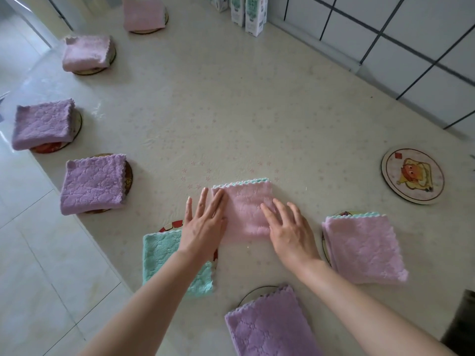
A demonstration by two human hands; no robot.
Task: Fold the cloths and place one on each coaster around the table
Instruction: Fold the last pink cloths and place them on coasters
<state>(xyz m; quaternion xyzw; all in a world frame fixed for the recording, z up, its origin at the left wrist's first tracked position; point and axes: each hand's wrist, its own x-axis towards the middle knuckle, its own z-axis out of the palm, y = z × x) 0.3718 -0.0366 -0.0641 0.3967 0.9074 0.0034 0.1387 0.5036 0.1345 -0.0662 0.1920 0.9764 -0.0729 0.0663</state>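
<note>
A folded pink cloth with a teal scalloped edge lies on the table in front of me. My left hand presses flat on its left edge, fingers straight. My right hand rests flat on its right part, fingers spread. A bare round coaster with a cartoon picture sits to the right. Folded cloths cover other coasters: a teal cloth by my left arm, a pink cloth at right, a purple cloth near me, and several more along the left edge.
White cartons stand at the table's far end by a tiled wall. The table's left edge drops to a tiled floor. A dark object shows at the lower right corner.
</note>
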